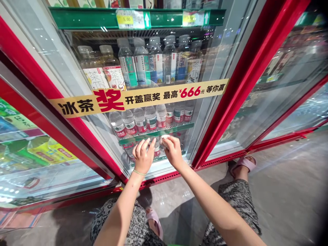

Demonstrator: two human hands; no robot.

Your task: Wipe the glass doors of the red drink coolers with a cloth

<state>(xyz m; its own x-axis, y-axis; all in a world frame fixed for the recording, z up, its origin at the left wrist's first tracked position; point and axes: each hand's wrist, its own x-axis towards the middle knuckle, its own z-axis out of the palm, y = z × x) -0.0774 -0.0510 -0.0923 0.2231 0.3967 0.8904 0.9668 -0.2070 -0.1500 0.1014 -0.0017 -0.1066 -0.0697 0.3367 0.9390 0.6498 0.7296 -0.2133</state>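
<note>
A thin pale-green wristband (139, 173) rings the left arm (123, 208), with loose black-and-grey scroll-patterned trousers (236, 198) and pink open-toe slides (248, 165) below; forearms (205, 193) and hands (144, 159) are bare.

Drinks fridge stuff, mostly. Up at 11 o'clock a price tag (125, 19) showed 5.00 on the green shelf edge (89, 18). Around 12 there was a row of tall bottles (159, 63), with tea drinks (114, 76) nearer 10:30. Packs in yellow wrap (52, 150) sat at 9, another red-framed cooler (279, 137) at 3, and shiny grey floor (289, 191) at 4.
</note>
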